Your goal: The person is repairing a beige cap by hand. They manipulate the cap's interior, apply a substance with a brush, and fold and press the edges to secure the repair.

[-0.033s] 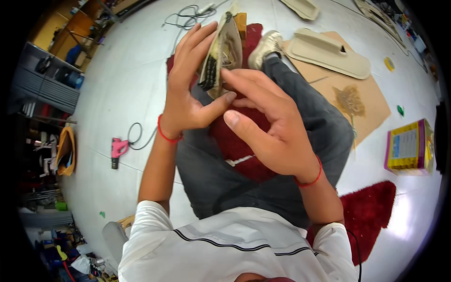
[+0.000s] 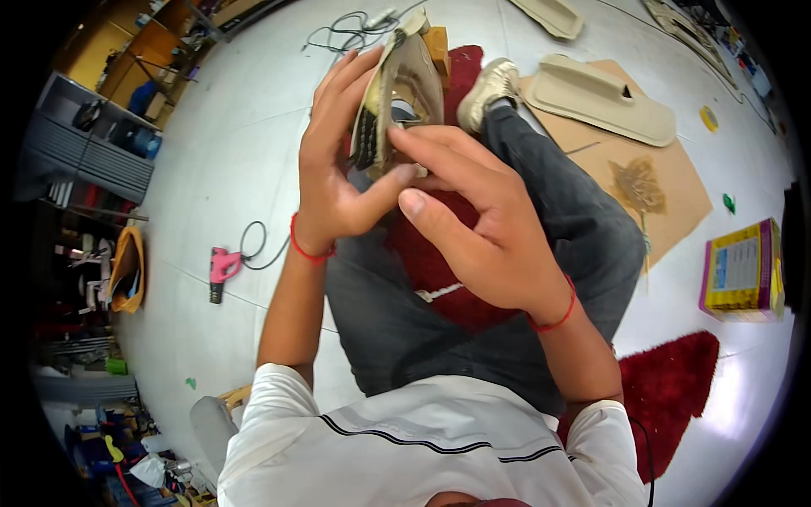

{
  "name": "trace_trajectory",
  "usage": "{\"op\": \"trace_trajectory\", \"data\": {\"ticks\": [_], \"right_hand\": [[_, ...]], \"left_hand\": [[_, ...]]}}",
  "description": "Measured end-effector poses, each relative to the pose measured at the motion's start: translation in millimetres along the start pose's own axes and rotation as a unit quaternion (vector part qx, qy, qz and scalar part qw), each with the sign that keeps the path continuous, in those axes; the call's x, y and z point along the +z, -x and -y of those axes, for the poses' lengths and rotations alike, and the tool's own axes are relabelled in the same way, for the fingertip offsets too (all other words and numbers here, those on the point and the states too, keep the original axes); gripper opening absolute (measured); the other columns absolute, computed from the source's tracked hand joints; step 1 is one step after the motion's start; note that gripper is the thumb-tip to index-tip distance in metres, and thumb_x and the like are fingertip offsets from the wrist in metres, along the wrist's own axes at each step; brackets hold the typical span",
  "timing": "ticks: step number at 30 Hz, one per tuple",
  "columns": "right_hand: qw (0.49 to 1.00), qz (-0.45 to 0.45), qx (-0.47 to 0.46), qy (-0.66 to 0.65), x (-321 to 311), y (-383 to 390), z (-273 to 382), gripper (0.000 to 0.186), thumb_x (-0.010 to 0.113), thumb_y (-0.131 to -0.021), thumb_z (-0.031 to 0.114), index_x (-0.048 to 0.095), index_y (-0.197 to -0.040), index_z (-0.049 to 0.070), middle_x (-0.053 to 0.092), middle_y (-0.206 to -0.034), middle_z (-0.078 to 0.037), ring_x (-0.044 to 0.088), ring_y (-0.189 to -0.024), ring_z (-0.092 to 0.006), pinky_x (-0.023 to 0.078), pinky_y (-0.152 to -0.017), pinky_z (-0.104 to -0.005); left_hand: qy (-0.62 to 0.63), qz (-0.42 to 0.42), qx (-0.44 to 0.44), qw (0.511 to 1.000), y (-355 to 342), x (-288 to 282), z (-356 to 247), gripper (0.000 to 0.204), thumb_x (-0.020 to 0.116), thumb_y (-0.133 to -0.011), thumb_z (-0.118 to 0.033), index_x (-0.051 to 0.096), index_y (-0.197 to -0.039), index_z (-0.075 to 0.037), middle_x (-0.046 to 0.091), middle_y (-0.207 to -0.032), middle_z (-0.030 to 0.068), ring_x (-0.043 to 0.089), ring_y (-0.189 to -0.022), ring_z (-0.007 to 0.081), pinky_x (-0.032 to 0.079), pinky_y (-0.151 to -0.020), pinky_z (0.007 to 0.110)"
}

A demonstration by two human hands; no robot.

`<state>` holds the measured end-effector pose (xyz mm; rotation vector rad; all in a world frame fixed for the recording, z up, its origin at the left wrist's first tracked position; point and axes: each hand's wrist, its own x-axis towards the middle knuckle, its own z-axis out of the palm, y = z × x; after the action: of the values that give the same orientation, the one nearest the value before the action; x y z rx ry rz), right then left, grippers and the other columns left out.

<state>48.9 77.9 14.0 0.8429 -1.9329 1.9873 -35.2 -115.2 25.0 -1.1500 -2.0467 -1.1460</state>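
A beige moulded panel (image 2: 420, 72) is tilted up on its edge in front of me, with a dark stitched or ribbed strip along its near left side. My left hand (image 2: 328, 173) holds it from the left, fingers spread along its outer side and thumb beneath the near end. Across from it, my right hand (image 2: 498, 224) has its fingers stretched out and its thumb apart. The right index fingertip touches the panel's near edge; the other right fingertips are partly hidden. Inside the panel there is an opening, whose details are hard to make out.
A dark red rug (image 2: 439, 253) lies between my legs. To the right, another beige panel (image 2: 600, 101) rests on a cardboard sheet (image 2: 680, 198), near a yellow and purple tin (image 2: 743, 270). A pink heat gun (image 2: 224, 266) lies on the left floor; shelving (image 2: 89, 156) stands beyond.
The panel has turned a little, showing more of its inner face. The right hand has shifted slightly with it. The whole view has moved slightly.
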Motion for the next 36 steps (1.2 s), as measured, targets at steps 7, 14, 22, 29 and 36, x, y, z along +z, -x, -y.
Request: {"op": "trace_trajectory", "data": {"ticks": [7, 14, 22, 29, 36], "right_hand": [[0.992, -0.010, -0.125, -0.025, 60.4, -40.0, -30.1, 0.039, 0.052, -0.095, 0.000, 0.056, -0.131, -0.014, 0.062, -0.127, -0.029, 0.065, -0.102, -0.0440, 0.053, -0.089, -0.0422], [0.996, 0.024, -0.086, -0.030, 70.4, -31.6, -28.6, 0.040, 0.055, -0.093, 0.000, 0.058, -0.132, -0.012, 0.063, -0.130, -0.029, 0.064, -0.109, -0.0458, 0.052, -0.095, -0.0430], [0.979, -0.068, 0.083, -0.176, 51.2, 5.1, -24.6, 0.011, 0.070, -0.090, -0.002, 0.071, -0.101, -0.005, 0.076, -0.098, -0.010, 0.074, -0.088, -0.0134, 0.056, -0.077, -0.0260], [0.967, -0.076, 0.121, -0.209, 36.4, 13.9, -10.9, 0.007, 0.067, -0.096, -0.002, 0.070, -0.101, -0.007, 0.076, -0.093, -0.007, 0.070, -0.088, -0.0086, 0.055, -0.077, -0.0233], [0.969, -0.072, 0.137, -0.190, 27.6, 13.9, -10.3, 0.008, 0.065, -0.097, -0.002, 0.069, -0.101, -0.007, 0.075, -0.092, -0.006, 0.066, -0.084, -0.0063, 0.052, -0.074, -0.0215]], "left_hand": [[0.190, -0.285, -0.220, 0.914, 2.8, -22.6, -25.3, 0.038, 0.056, -0.102, -0.016, 0.068, -0.122, 0.013, 0.071, -0.120, 0.0207, 0.068, -0.110, 0.0226, 0.053, -0.095, 0.032], [0.153, -0.294, -0.289, 0.898, 5.8, -47.1, -35.4, 0.019, 0.064, -0.100, -0.014, 0.070, -0.094, 0.003, 0.072, -0.092, 0.0079, 0.065, -0.079, 0.0113, 0.053, -0.074, 0.026], [0.051, -0.025, -0.251, 0.966, 4.2, -39.5, -57.5, 0.021, 0.068, -0.096, -0.011, 0.065, -0.079, 0.002, 0.068, -0.114, 0.0092, 0.061, -0.097, 0.0126, 0.049, -0.087, 0.028], [-0.009, 0.094, -0.150, 0.984, -0.8, -34.4, -68.3, 0.013, 0.064, -0.092, -0.006, 0.058, -0.083, 0.002, 0.056, -0.128, 0.0166, 0.065, -0.113, 0.0241, 0.049, -0.100, 0.037], [0.018, 0.066, -0.157, 0.985, 5.1, -24.7, -69.6, 0.018, 0.059, -0.097, -0.007, 0.059, -0.083, 0.004, 0.055, -0.133, 0.0179, 0.065, -0.121, 0.0265, 0.049, -0.099, 0.035]]}}
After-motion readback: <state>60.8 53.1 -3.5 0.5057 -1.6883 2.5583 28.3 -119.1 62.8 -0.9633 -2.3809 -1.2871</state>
